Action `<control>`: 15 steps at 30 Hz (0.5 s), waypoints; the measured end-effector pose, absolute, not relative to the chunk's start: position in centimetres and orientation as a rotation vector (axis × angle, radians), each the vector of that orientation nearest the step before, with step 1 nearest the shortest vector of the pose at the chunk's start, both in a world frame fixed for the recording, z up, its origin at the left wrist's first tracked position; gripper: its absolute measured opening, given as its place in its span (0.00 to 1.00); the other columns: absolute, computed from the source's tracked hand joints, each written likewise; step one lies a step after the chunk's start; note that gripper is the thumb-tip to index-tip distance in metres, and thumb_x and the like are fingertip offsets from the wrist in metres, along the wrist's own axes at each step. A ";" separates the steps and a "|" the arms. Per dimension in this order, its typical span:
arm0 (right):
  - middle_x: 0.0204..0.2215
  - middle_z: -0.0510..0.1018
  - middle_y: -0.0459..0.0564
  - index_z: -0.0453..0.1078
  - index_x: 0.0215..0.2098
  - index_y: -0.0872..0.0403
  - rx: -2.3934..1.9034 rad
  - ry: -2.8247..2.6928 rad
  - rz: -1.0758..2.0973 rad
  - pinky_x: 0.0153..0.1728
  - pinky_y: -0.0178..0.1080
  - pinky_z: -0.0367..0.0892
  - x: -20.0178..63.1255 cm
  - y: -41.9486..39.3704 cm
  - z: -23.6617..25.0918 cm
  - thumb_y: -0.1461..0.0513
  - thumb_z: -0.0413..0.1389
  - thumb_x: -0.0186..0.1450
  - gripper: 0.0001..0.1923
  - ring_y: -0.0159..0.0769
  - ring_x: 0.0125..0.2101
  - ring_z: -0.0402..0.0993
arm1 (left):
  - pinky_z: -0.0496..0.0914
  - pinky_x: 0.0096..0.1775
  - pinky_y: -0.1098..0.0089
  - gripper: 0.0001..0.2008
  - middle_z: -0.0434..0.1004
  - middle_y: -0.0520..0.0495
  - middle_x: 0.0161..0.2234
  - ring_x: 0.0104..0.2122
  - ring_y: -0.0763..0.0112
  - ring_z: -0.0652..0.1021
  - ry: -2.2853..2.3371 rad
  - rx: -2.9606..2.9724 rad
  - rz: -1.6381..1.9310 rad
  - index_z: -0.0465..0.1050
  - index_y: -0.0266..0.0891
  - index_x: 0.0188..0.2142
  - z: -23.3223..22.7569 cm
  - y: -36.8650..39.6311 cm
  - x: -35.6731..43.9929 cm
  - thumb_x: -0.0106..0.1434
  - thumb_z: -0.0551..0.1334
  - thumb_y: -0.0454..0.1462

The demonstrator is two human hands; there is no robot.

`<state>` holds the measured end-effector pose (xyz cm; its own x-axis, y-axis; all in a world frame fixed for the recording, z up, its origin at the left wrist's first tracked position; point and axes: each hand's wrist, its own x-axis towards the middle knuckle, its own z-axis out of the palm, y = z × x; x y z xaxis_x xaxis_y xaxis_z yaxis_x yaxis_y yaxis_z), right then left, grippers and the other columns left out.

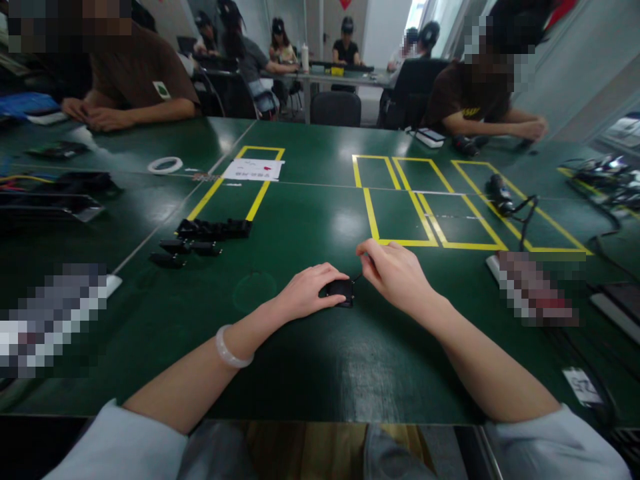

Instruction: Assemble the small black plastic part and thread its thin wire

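Observation:
On the green table [300,367], my left hand [313,287] grips a small black boxy part [341,291] between thumb and fingers. The part lies on the tabletop, and tiny bright spots show along its right side. Just to the right, my right hand [397,267] is closed in a pinch. A thin dark piece [357,277] runs between the black part and those fingers; what it is, and whether they hold it, I cannot make out. Farther left lie several similar black parts [215,229], some in a row and others loose in front [170,259].
Yellow tape outlines [373,213] mark the table. A white paper [254,170] and a tape roll [165,165] lie back left. A black cabled device [500,193] and a blurred flat object [535,287] are at right. Co-workers sit across the table.

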<state>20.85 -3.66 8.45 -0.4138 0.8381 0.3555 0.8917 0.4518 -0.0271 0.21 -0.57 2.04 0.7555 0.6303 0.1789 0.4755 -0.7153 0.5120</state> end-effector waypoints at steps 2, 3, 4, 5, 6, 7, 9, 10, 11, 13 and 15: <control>0.26 0.77 0.48 0.66 0.41 0.56 -1.468 -2.384 -0.229 0.33 0.35 0.56 20.8 -3.7 8.5 0.63 0.42 0.68 0.12 0.32 0.25 0.69 | 0.67 0.49 0.65 0.18 0.71 0.46 0.47 0.47 0.62 0.72 0.839 2.506 0.477 0.68 0.44 0.52 2.0 -0.6 0.2 0.64 0.59 0.44; 0.26 0.77 0.48 0.66 0.40 0.56 -1.461 -2.382 -0.221 0.34 0.35 0.56 20.9 -3.7 8.5 0.62 0.42 0.68 0.11 0.32 0.26 0.69 | 0.67 0.49 0.64 0.18 0.71 0.46 0.47 0.47 0.62 0.72 0.839 2.503 0.476 0.68 0.44 0.52 2.0 -0.6 0.2 0.64 0.59 0.44; 0.27 0.77 0.48 0.66 0.40 0.55 -1.454 -2.381 -0.212 0.34 0.35 0.56 20.9 -3.7 8.5 0.61 0.42 0.68 0.11 0.32 0.26 0.70 | 0.67 0.49 0.64 0.18 0.71 0.46 0.47 0.47 0.62 0.72 0.839 2.499 0.476 0.68 0.44 0.52 2.0 -0.6 0.2 0.64 0.59 0.44; 0.27 0.78 0.48 0.66 0.39 0.55 -1.450 -2.381 -0.207 0.34 0.35 0.56 20.9 -3.7 8.5 0.60 0.43 0.69 0.12 0.32 0.26 0.70 | 0.67 0.49 0.64 0.18 0.71 0.46 0.47 0.47 0.62 0.73 0.838 2.496 0.479 0.68 0.44 0.52 2.0 -0.6 0.2 0.64 0.60 0.44; 0.26 0.78 0.48 0.66 0.38 0.55 -1.449 -2.383 -0.205 0.33 0.35 0.56 20.9 -3.7 8.5 0.59 0.43 0.69 0.12 0.32 0.26 0.70 | 0.67 0.49 0.64 0.18 0.71 0.46 0.47 0.47 0.62 0.72 0.835 2.493 0.481 0.68 0.44 0.52 2.0 -0.6 0.2 0.64 0.60 0.44; 0.26 0.78 0.48 0.66 0.38 0.55 -1.451 -2.387 -0.209 0.33 0.35 0.56 20.9 -3.7 8.5 0.58 0.43 0.69 0.13 0.32 0.26 0.70 | 0.67 0.50 0.64 0.19 0.71 0.46 0.47 0.47 0.62 0.72 0.832 2.492 0.483 0.67 0.44 0.53 2.0 -0.6 0.2 0.64 0.60 0.44; 0.25 0.77 0.48 0.66 0.36 0.55 -1.460 -2.395 -0.228 0.33 0.35 0.56 20.9 -3.7 8.5 0.58 0.42 0.70 0.14 0.32 0.25 0.69 | 0.67 0.50 0.64 0.19 0.71 0.46 0.47 0.47 0.62 0.73 0.830 2.493 0.482 0.67 0.44 0.53 2.1 -0.6 0.2 0.64 0.59 0.44; 0.25 0.77 0.48 0.66 0.36 0.55 -1.463 -2.395 -0.237 0.33 0.35 0.56 20.9 -3.7 8.5 0.59 0.41 0.70 0.14 0.32 0.24 0.69 | 0.67 0.50 0.64 0.19 0.71 0.46 0.47 0.48 0.62 0.72 0.831 2.496 0.479 0.67 0.44 0.53 2.1 -0.6 0.2 0.64 0.59 0.45; 0.25 0.77 0.48 0.66 0.37 0.55 -1.461 -2.392 -0.242 0.33 0.35 0.56 20.9 -3.7 8.5 0.60 0.41 0.70 0.13 0.32 0.24 0.69 | 0.67 0.50 0.64 0.19 0.71 0.46 0.47 0.48 0.62 0.72 0.832 2.499 0.474 0.67 0.44 0.53 2.0 -0.6 0.2 0.64 0.59 0.45; 0.26 0.78 0.48 0.66 0.38 0.55 -1.442 -2.384 -0.238 0.33 0.35 0.56 20.8 -3.7 8.5 0.62 0.41 0.69 0.12 0.31 0.25 0.70 | 0.67 0.49 0.64 0.19 0.71 0.46 0.47 0.48 0.62 0.72 0.836 2.505 0.470 0.67 0.44 0.53 2.0 -0.6 0.2 0.64 0.59 0.45; 0.27 0.78 0.48 0.65 0.40 0.55 -1.415 -2.376 -0.219 0.33 0.35 0.56 20.8 -3.8 8.6 0.62 0.42 0.68 0.11 0.31 0.26 0.70 | 0.67 0.49 0.64 0.18 0.71 0.46 0.47 0.47 0.62 0.72 0.839 2.507 0.474 0.67 0.44 0.53 1.9 -0.6 0.2 0.64 0.59 0.45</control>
